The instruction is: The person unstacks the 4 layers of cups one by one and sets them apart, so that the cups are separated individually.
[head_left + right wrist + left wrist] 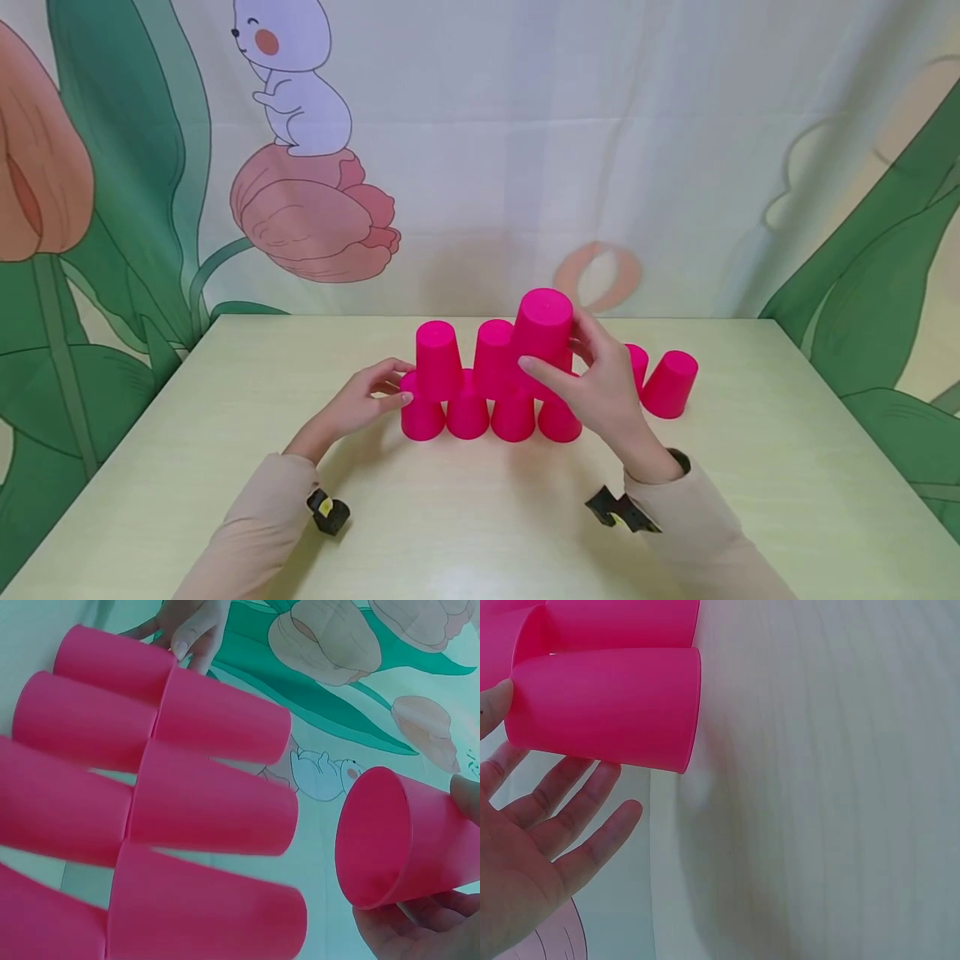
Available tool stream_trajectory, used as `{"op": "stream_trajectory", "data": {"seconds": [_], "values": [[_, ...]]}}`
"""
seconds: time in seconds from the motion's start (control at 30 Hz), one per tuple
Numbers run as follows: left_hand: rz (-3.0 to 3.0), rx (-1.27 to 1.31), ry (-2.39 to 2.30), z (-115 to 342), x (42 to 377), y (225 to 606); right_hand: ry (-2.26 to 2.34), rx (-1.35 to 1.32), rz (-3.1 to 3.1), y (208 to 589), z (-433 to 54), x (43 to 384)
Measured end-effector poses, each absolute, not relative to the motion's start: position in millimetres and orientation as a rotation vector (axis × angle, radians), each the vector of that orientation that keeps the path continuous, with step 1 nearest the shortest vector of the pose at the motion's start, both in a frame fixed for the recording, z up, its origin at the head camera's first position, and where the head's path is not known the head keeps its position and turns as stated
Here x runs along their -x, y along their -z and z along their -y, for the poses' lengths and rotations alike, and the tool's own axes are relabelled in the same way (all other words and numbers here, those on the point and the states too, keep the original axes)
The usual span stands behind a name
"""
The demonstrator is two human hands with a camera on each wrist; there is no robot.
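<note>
obscuring a stacked cup (210, 900) in head view, a raised cup (543, 321) is held in the right grip (602, 387); an end cup (423, 422) seems touched by the wide left grip (365, 402).

No words, label, brand or number can be read; the small dark marks (472, 762) on the pale, flower-printed cloth backdrop (525, 167) are illegible.

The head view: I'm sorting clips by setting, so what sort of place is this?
Probably an indoor tabletop filming spot: a pale table, a hanging cloth backdrop printed with cartoon flowers, and black wrist devices suggest it.
</note>
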State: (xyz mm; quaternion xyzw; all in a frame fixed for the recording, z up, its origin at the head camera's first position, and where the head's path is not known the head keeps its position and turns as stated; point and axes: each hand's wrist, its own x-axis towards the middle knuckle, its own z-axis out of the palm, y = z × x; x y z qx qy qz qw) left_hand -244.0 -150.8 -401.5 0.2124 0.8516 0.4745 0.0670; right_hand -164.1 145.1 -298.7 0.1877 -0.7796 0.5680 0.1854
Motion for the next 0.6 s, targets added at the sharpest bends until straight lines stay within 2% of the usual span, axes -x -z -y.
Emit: {"op": "stream_trajectory", "data": {"seconds": [0.43, 0.6], "values": [[-2.564, -0.635, -1.433, 151, 244, 402, -1.455, -0.388, 2.235, 307, -176, 156], [-2.558, -0.650, -1.435, 147, 237, 390, -1.441, -0.340, 2.240, 312, -188, 153]]}}
